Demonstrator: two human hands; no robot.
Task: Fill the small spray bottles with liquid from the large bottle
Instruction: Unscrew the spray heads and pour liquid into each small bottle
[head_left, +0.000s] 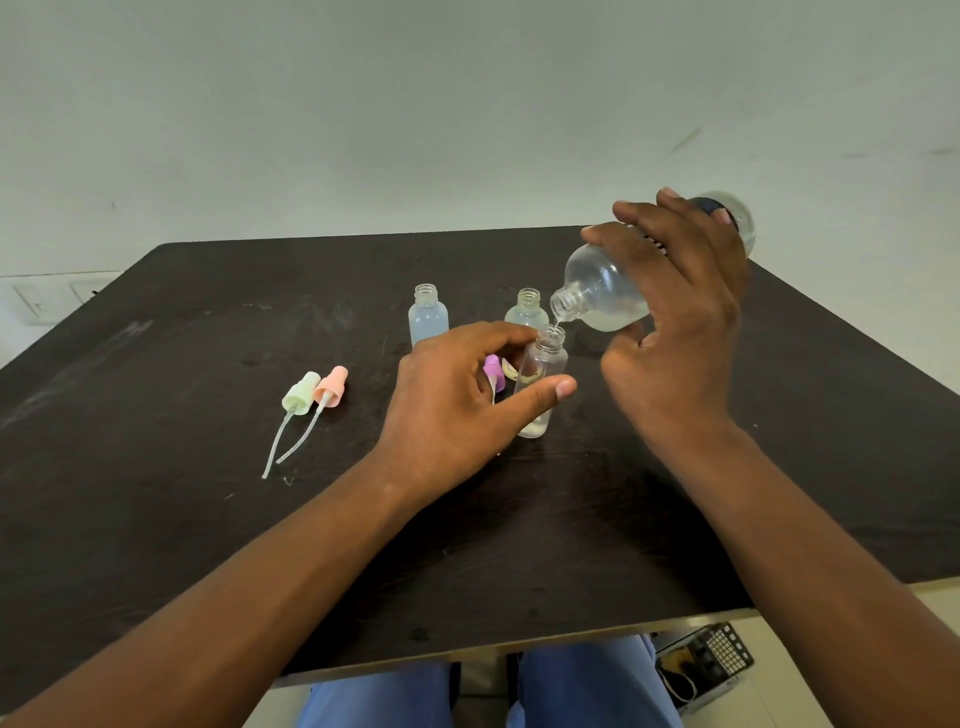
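My right hand (680, 322) grips the large clear bottle (602, 291), tipped with its open mouth down to the left. A thin stream of clear liquid runs from it into a small clear bottle (543, 374) that my left hand (457, 400) holds upright on the dark table (208, 519). A little liquid lies at the small bottle's bottom. Behind stand two more open small bottles, a bluish one (427, 314) and a yellowish one (527, 310). A purple spray cap (493, 370) shows under my left fingers.
A green spray cap (300, 393) and a pink spray cap (330, 386), each with a dip tube, lie on the table to the left. A wall stands behind the table. A dark device (704, 662) sits on the floor at lower right.
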